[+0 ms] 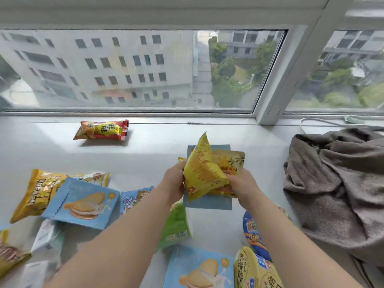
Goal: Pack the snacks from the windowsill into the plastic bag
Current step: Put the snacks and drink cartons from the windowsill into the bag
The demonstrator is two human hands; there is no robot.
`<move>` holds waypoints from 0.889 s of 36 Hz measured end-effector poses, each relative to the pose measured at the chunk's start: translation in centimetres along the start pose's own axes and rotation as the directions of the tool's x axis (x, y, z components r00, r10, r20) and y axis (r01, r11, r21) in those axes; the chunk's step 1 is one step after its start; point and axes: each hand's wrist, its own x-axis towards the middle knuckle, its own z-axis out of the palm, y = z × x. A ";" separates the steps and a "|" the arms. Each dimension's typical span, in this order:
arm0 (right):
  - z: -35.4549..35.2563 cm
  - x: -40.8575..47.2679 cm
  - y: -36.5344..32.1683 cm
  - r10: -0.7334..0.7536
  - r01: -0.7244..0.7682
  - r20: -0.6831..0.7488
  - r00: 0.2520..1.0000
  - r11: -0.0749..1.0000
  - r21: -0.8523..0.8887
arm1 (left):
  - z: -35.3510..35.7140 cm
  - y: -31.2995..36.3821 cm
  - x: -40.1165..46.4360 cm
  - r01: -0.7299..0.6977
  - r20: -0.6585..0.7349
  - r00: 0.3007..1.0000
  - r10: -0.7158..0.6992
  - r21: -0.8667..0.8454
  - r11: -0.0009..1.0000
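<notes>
My left hand (173, 182) and my right hand (242, 187) together hold a small stack of snack packets above the white windowsill (145, 154). In front is a yellow packet (202, 173), behind it an orange-yellow packet (230, 161), and at the back a flat blue packet (209, 202). A red and yellow packet (101, 130) lies alone near the window. Several more packets lie at the left, among them a yellow one (34, 194) and a blue sandwich-biscuit one (83, 202). No plastic bag is in view.
A grey-brown blanket (336, 183) is heaped on the sill at the right, with a white cable (311, 121) behind it. A green packet (176, 225), another blue biscuit packet (199, 269) and a yellow tub (255, 269) lie close to me. The window glass (145, 69) runs along the far edge.
</notes>
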 end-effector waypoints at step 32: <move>36.7 -27.5 3.5 -0.304 0.412 0.285 0.909 0.756 -0.509 | -39.4 -5.1 -33.1 -0.216 -0.710 0.678 0.190 0.054 0.975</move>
